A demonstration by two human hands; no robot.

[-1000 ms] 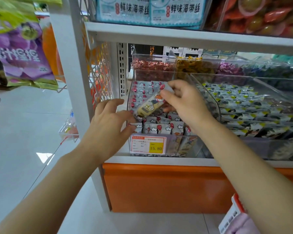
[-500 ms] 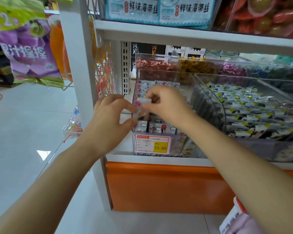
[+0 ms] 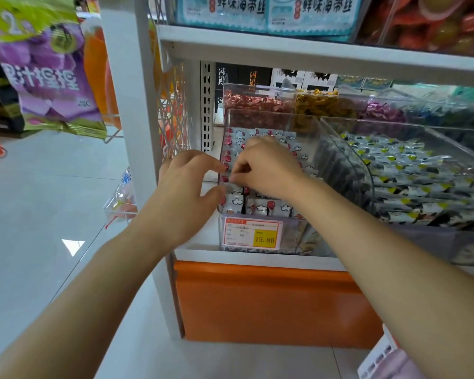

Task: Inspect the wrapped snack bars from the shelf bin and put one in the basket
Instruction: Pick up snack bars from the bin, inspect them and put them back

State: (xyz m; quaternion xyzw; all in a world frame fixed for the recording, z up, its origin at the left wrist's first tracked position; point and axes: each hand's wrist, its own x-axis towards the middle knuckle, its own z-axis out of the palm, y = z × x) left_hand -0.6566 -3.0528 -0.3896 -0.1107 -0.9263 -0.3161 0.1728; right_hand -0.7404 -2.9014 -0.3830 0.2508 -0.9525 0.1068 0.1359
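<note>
Left hand (image 3: 186, 192) just beside bin's left wall, fingers loosely curved, empty. Clear bin (image 3: 293, 233) on low shelf (image 3: 257, 257), full of bars (image 3: 234, 201): small, light, crinkly soft wrap, probably slippery; pinch mid-body or sealed end. Right hand (image 3: 268, 170) inside bin, fingers curled onto bars; cannot tell if gripping one. Upper shelf (image 3: 312, 58) close overhead, next bin (image 3: 348, 160) with curved wall at right; front open for lifting out.

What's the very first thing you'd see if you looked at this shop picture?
Two hands meet in the middle: the right hand curls its fingers down into the clear bin of cloud-and-balloon snack bars, and the left hand is open beside the bin's left wall. On the bin's front is a price tag with a yellow 15.80, and a big purple bag hangs at the upper left.
</note>
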